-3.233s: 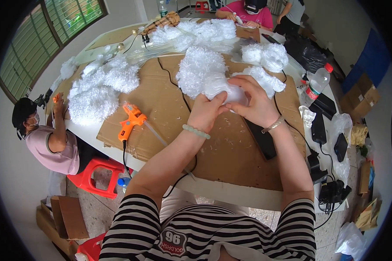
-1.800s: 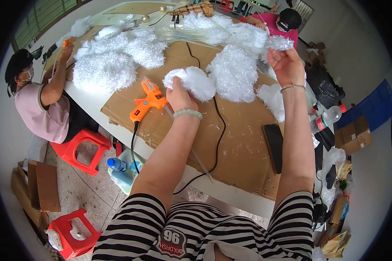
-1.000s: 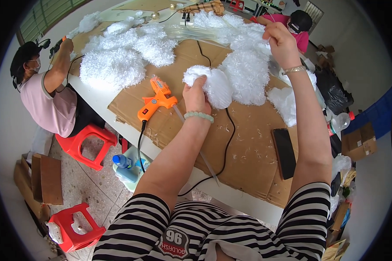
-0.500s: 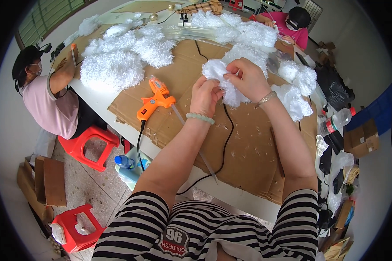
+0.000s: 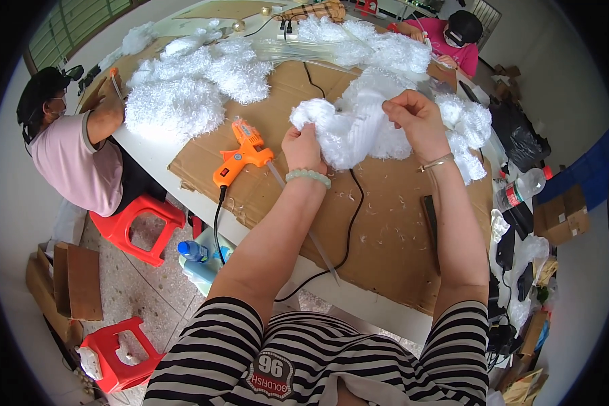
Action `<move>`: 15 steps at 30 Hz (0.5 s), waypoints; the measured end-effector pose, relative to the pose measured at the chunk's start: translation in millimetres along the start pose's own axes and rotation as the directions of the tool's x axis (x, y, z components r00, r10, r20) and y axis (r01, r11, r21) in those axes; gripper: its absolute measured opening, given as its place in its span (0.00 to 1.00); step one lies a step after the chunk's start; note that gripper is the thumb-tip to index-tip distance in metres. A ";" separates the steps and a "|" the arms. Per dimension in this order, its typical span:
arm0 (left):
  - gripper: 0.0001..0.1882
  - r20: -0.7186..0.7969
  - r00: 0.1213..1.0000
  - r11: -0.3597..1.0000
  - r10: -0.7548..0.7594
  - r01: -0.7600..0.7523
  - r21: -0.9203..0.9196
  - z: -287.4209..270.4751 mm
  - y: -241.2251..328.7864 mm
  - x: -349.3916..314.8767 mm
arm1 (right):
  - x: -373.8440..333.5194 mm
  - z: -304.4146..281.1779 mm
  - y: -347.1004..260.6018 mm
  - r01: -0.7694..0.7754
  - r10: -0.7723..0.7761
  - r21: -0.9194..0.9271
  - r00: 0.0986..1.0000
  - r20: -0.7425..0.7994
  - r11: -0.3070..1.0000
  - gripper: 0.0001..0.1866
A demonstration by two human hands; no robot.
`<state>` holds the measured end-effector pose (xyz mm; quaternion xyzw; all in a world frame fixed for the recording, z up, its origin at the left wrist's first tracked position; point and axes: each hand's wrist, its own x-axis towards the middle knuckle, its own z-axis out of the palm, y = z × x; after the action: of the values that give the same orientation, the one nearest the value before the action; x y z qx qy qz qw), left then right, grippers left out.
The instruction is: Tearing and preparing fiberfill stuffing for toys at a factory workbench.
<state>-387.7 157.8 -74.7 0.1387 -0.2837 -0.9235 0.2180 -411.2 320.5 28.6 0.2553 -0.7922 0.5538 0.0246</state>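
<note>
A soft white fluffy strip [image 5: 348,139] is spread above the cardboard, between my two hands. My left hand [image 5: 304,145] is closed, thumb and fingers pinching the strip's left side. Higher and to the right, my right hand [image 5: 418,122] is in a pinch at the strip's upper right edge; exactly what lies between its fingertips is hard to make out against the white heap behind. Left of my left hand, an orange hot glue gun [image 5: 245,155] lies on the cardboard, a long clear glue stick [image 5: 323,256] running from it under my forearm.
White fluffy piles [image 5: 176,111] cover the table's far side. Brown cardboard [image 5: 386,230] with white scraps bears a black cord [image 5: 354,233]. A plastic bottle [image 5: 524,189] lies at right. Co-workers sit at left [image 5: 81,155] and far right [image 5: 450,44]. Red stools [image 5: 142,227] stand at left.
My hands have moved apart, the right one to the right and the left slightly left. The bunched white strip has opened out between them. The left co-worker's arm has shifted.
</note>
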 end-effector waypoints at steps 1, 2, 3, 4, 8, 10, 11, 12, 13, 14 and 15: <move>0.08 -0.140 0.990 1.000 0.022 -0.023 -0.006 -4.1 -1.9 5.1 | -0.9 -7.2 -4.7 -0.007 0.011 0.095 0.999 -0.035 0.995 0.02; 0.08 -0.136 0.991 1.000 0.016 -0.018 -0.008 -1.6 -0.5 2.4 | -2.2 -16.1 -5.9 -0.014 0.028 0.186 0.997 -0.075 0.983 0.02; 0.10 -0.139 0.990 1.000 -0.003 0.001 -0.016 0.8 0.7 -1.2 | -5.0 -22.9 -5.3 -0.028 0.054 0.256 0.994 -0.095 0.966 0.03; 0.13 -0.140 0.990 1.000 -0.022 0.019 -0.025 3.7 2.2 -4.2 | -7.7 -29.9 -3.3 -0.027 0.054 0.251 0.993 -0.100 0.968 0.03; 0.18 -0.060 0.990 0.990 0.124 -0.120 0.074 3.2 10.4 -4.2 | -16.1 -51.3 8.7 -0.008 0.045 0.580 0.998 -0.050 0.815 0.07; 0.21 -0.098 0.958 0.961 0.271 -0.263 0.088 -4.9 6.8 5.7 | -17.4 -66.2 13.5 0.121 -0.155 0.795 0.987 -0.035 0.595 0.10; 0.20 -0.157 0.951 0.964 0.266 -0.260 0.059 3.8 12.2 -4.2 | -21.1 -70.2 9.5 0.166 -0.194 0.812 0.979 -0.066 0.560 0.14; 0.20 -0.152 0.954 0.966 0.259 -0.254 0.055 5.1 9.1 -4.9 | -21.9 -75.0 8.7 0.171 -0.194 0.807 0.978 -0.071 0.566 0.14; 0.20 -0.119 0.962 0.968 0.247 -0.238 0.083 5.6 6.1 -4.5 | -22.2 -80.5 8.5 0.184 -0.194 0.814 0.977 -0.089 0.551 0.15; 0.19 -0.090 0.967 0.967 0.238 -0.228 0.115 5.1 6.4 -6.0 | -23.3 -78.1 2.4 0.194 -0.195 0.825 0.975 -0.104 0.531 0.16; 0.17 -0.080 0.970 0.970 0.230 -0.222 0.098 7.9 5.1 -8.8 | -23.5 -74.4 -3.9 0.188 -0.147 0.790 0.981 -0.125 0.583 0.16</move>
<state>-381.5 161.9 -64.2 0.1570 -0.3280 -0.8719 0.3281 -407.2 394.6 53.1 0.2999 -0.4325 0.8500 -0.0217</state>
